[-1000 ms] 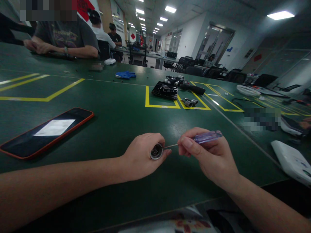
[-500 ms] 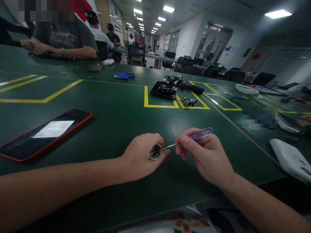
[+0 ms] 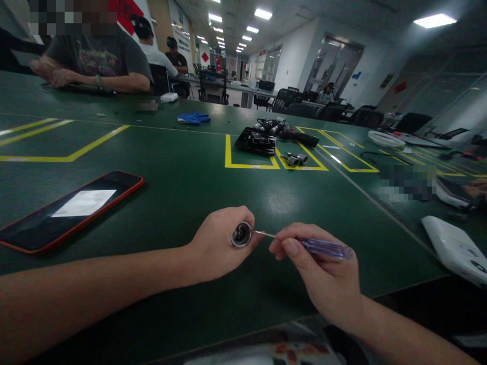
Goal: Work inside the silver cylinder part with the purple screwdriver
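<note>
My left hand (image 3: pixel 222 243) is closed around a round metal connector shell (image 3: pixel 242 234), its open end turned up toward me with small dark parts inside. Between the thumb and fingers of my right hand (image 3: pixel 323 274) is a screwdriver (image 3: pixel 323 247) with a clear purple handle. Its thin shaft points left and its tip meets the rim of the shell; whether the tip reaches inside is hard to make out. Both hands are just above the green table (image 3: pixel 182 187).
A phone in an orange case (image 3: pixel 76 210) lies at left. Farther back are a black packet (image 3: pixel 256 142), metal connectors (image 3: pixel 294 159), cables (image 3: pixel 272 125) and a blue glove (image 3: pixel 194 118). A white device (image 3: pixel 454 248) sits at right. A person (image 3: pixel 101 63) is seated across the table.
My right hand has moved lower, and the screwdriver handle has swung down from an upward slant to nearly level. The connector shell has shifted very slightly left in my left hand.
</note>
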Demonstrator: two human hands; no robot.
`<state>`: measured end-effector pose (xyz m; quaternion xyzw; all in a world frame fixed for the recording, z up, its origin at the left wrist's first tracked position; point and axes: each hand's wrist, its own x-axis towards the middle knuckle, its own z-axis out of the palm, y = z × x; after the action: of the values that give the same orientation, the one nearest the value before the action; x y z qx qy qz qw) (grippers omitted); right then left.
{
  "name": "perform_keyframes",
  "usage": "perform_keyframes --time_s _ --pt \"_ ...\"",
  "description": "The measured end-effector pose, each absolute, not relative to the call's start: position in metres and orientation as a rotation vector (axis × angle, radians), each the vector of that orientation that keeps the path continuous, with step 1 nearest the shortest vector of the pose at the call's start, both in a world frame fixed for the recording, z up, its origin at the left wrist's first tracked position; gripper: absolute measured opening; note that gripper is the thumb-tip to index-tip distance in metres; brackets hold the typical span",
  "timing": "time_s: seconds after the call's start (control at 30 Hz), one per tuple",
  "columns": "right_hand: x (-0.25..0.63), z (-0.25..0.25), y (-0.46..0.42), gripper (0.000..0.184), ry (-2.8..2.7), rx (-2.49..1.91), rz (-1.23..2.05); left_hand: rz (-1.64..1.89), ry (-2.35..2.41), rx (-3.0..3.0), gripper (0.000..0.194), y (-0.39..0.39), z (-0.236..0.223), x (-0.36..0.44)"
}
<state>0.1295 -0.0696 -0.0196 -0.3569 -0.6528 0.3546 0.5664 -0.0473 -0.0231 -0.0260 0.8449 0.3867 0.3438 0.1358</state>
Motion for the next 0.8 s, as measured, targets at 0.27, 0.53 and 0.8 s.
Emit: perform_keyframes --time_s 0.27,0.53,0.8 --pt "0.127 0.013 -0.062 0.005 -1.993 -0.724 0.429 1.016 1.072 2.385 0.017 -0.022 -0.023 -0.048" --pt "0.106 0.052 -0.032 0.023 -2.227 -0.785 0.291 1.042 1.027 1.978 0.016 -0.033 -0.012 -0.044" --pt "0.100 0.053 -0.020 0.028 -2.115 -0.817 0.440 0.972 1.100 1.779 0.019 -0.039 -0.010 -0.042"
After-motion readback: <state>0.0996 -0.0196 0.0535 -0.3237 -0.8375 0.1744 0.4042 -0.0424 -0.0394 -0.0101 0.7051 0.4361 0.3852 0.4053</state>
